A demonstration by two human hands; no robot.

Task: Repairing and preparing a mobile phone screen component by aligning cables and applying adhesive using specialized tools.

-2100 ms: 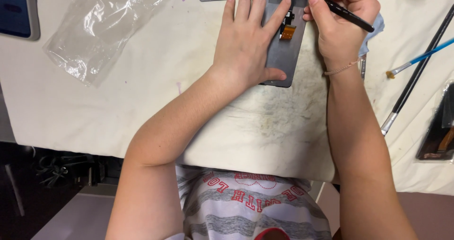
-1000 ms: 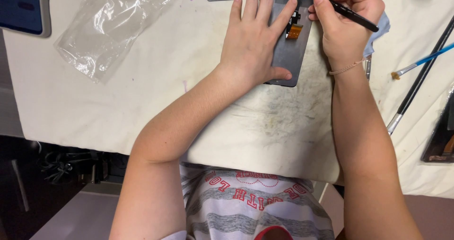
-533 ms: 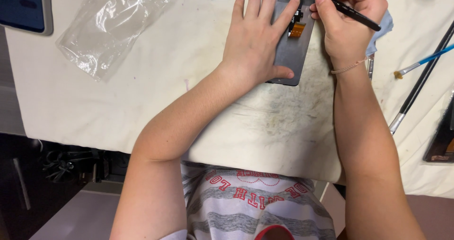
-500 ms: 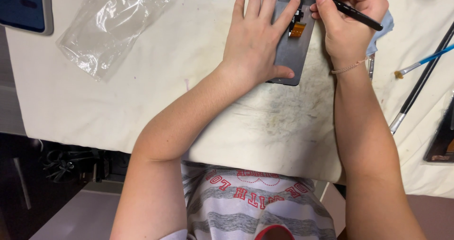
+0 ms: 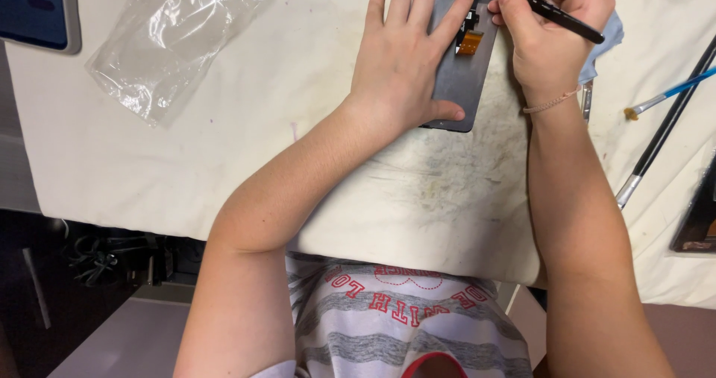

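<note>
— Any packaging near the fingers (image 5: 409,5)?
— A crumpled clear plastic bag (image 5: 175,39), well left of them.
— Screens?
— A dark, grey-framed tablet screen (image 5: 33,9), farther left still.

Dark grey panel (image 5: 462,87), orange ribbon strip (image 5: 470,44), black pen-like tool (image 5: 559,19), off-white stained cloth (image 5: 224,147).

We are seeing a matt dark grey panel (image 5: 462,87) with a glossy orange flex strip (image 5: 470,42), lying on rough, stained off-white cloth (image 5: 246,117). A crinkled clear plastic bag (image 5: 175,39) is gleaming; the pen-like tool (image 5: 559,19) is showing smooth black plastic.
</note>
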